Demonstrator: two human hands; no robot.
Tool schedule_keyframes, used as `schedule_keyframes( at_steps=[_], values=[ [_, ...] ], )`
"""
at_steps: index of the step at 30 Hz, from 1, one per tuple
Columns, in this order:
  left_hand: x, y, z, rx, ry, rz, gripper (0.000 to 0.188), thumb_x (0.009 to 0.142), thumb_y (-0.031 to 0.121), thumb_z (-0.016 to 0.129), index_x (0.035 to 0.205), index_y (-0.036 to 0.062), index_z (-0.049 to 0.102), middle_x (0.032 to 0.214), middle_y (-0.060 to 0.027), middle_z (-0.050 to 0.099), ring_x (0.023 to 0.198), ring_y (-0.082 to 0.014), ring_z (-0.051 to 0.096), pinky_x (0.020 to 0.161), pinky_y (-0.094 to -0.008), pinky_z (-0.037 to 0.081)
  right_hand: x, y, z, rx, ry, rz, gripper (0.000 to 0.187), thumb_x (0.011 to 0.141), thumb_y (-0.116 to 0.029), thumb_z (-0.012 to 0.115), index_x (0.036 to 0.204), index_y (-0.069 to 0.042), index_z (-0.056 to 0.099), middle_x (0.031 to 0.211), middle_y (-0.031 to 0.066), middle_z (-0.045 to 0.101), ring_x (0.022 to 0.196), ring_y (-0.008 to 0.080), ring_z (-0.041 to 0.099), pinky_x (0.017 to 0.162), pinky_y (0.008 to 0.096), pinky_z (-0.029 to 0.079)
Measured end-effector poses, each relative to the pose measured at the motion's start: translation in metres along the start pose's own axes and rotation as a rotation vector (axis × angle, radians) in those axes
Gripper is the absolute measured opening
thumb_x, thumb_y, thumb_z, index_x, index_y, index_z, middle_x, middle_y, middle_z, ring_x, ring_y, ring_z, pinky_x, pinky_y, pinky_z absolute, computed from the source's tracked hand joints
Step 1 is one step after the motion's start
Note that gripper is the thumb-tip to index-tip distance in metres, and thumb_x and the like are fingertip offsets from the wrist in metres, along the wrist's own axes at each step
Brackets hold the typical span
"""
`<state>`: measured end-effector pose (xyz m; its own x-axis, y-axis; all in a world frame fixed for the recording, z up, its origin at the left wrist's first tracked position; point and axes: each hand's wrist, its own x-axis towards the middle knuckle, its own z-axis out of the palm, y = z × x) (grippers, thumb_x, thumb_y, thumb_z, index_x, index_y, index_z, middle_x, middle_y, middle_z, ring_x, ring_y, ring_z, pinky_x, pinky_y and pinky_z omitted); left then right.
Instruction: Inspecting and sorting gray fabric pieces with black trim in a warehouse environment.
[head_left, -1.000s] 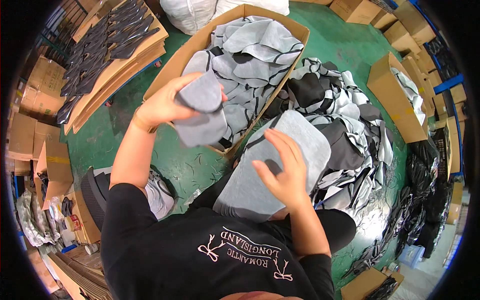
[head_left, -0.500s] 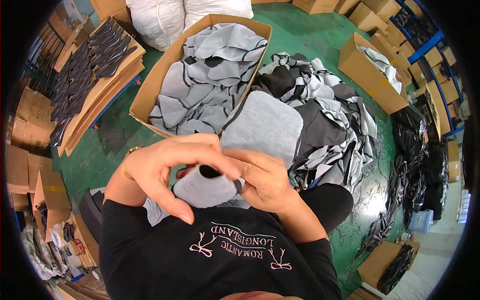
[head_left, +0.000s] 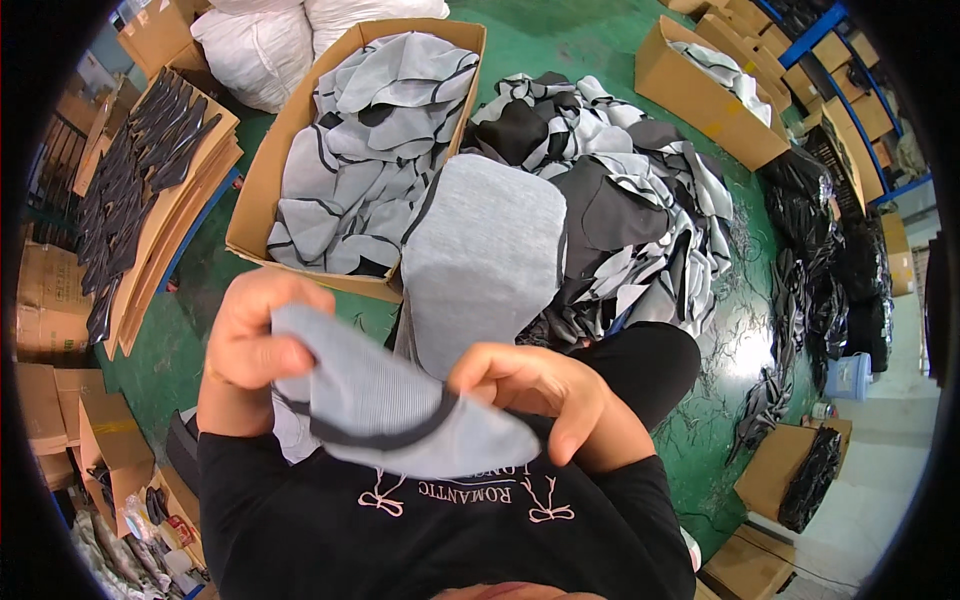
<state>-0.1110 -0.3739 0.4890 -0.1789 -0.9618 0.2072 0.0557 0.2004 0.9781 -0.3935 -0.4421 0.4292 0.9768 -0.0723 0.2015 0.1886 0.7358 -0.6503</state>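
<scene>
In front of my chest hangs a light grey fabric piece with a dark band (head_left: 375,390), slightly blurred and tilted down to the right. My left hand (head_left: 262,335) is closed on its upper left end, thumb on the near face. At the piece's right side is my right hand (head_left: 535,385), its fingertips at the upper edge by the dark band and its thumb spread apart. Just beyond my hands lies a flat grey fabric piece (head_left: 485,240) with rounded corners, on top of darker material.
A cardboard box (head_left: 245,215) full of grey dark-edged pieces stands ahead. A heap of grey and black pieces (head_left: 640,215) lies right of it on the green floor (head_left: 560,40). Black curved parts (head_left: 150,150) cover stacked boards at left; black bags (head_left: 810,240) lie at right.
The grey fabric has gone from a rolled, tube-like shape to a flatter, spread one. My hands have moved apart, the left to the left, and the right thumb has come away. The view has shifted.
</scene>
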Motion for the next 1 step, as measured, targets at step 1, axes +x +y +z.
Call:
schedule_keyframes(
  at_steps=[1],
  values=[
    [0.0009, -0.0002, 0.0000, 0.002, 0.000, -0.001, 0.040, 0.072, 0.034, 0.077, 0.075, -0.0010, 0.059, 0.068, -0.0080, 0.058, 0.061, -0.0171, 0.056, 0.053, -0.0265, 0.040, 0.0034, 0.0087, -0.0036, 0.140, -0.042, -0.097, 0.093, 0.066, -0.032, 0.082, 0.137, -0.001, 0.030, 0.123, 0.0129, 0.051, 0.114, 0.0158, 0.049, 0.097, 0.0269, 0.032]
  ],
)
